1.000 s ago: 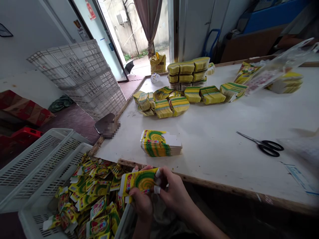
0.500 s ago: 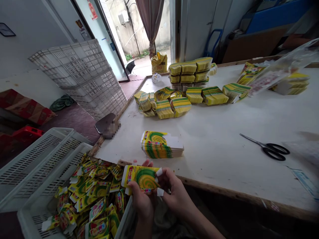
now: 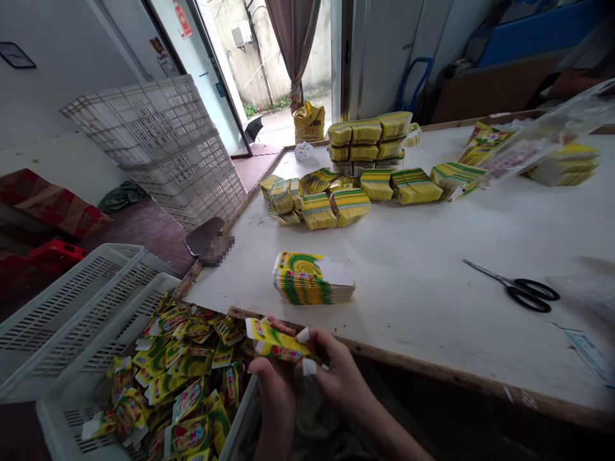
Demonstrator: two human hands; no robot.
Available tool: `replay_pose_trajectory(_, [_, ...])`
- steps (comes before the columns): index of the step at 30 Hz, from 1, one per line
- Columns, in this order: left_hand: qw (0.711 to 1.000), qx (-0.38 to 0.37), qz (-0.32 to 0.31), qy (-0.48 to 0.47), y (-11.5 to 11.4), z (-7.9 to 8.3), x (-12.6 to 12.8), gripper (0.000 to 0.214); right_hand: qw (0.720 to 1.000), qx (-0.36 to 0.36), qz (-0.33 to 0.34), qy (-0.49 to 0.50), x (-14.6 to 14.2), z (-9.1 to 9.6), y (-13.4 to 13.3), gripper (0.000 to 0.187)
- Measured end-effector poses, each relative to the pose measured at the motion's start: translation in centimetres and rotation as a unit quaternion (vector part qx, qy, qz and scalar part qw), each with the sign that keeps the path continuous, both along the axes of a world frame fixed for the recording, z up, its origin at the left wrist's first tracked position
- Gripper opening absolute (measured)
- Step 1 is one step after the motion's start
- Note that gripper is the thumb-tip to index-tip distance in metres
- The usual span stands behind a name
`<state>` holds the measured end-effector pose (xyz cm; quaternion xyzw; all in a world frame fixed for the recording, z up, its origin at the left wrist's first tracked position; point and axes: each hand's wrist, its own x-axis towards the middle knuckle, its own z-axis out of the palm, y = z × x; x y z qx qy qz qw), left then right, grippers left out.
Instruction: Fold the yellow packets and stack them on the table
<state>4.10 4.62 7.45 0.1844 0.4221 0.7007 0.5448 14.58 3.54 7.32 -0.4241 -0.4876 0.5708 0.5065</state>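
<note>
Carton [image 3: 278, 344]: pinched in right hand [image 3: 332, 366], grip closed; left hand [image 3: 278, 392] half-curled (hold unclear). Apparently done: loose cartons [image 3: 188, 404], lower left. Remaining: flat stack [image 3: 312, 279], centre.

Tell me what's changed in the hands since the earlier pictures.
The yellow box has tipped, so its broad swirl face no longer faces the camera squarely and a lettered narrow side shows. The left hand's thumb has come off the box's front. The right hand still grips one end. The carton stack and scissors stayed put.
</note>
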Motion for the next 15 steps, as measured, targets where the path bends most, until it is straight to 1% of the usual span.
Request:
replay_pose_trajectory(1, [0.999,-0.003,0.004,0.035,-0.3,-0.3,-0.1,0.061,1.0,0.011,-0.02,-0.014,0.2,-0.1,0.2,0.017])
replay_pose_trajectory(3, [0.996,-0.014,0.025,0.086,-0.6,-0.9,-0.3,0.044,0.998,0.026,-0.035,-0.051,0.8,0.0,0.5,0.008])
replay_pose_trajectory(5, [0.993,-0.028,0.043,0.102,-0.5,-1.2,-0.9,0.035,0.994,0.044,-0.032,-0.09,1.5,0.2,0.8,0.009])
replay_pose_trajectory(6, [0.993,-0.034,0.046,0.102,-0.4,-1.1,-1.5,0.035,0.992,0.061,-0.027,-0.108,2.0,0.4,0.9,0.01])
replay_pose_trajectory(8, [0.994,-0.037,0.019,0.103,0.0,-0.4,-3.2,0.044,0.981,0.112,-0.022,-0.155,3.1,0.9,1.0,0.013])
replay_pose_trajectory(9, [0.993,-0.034,-0.003,0.11,0.2,0.2,-4.3,0.051,0.971,0.147,-0.016,-0.189,3.8,1.2,1.1,0.017])
replay_pose_trajectory(10, [0.991,-0.016,-0.055,0.122,0.4,0.8,-5.4,0.063,0.955,0.187,-0.005,-0.23,4.4,1.6,1.1,0.021])
replay_pose_trajectory(11, [0.984,0.014,-0.088,0.155,0.4,1.5,-6.5,0.073,0.934,0.229,0.013,-0.273,4.8,2.0,1.1,0.024])
replay_pose_trajectory(12, [0.97,0.034,-0.127,0.205,0.3,2.2,-7.3,0.081,0.911,0.27,0.038,-0.311,5.2,2.5,1.1,0.025])
replay_pose_trajectory(13, [0.946,0.049,-0.18,0.263,0.1,2.8,-7.8,0.089,0.886,0.306,0.068,-0.341,5.3,2.9,1.0,0.025])
replay_pose_trajectory(14, [0.913,0.052,-0.245,0.322,-0.1,3.2,-8.0,0.096,0.865,0.334,0.098,-0.361,5.3,3.3,0.8,0.024])
replay_pose_trajectory(15, [0.872,0.049,-0.314,0.371,-0.5,3.4,-7.8,0.101,0.85,0.355,0.122,-0.371,5.2,3.5,0.5,0.022])
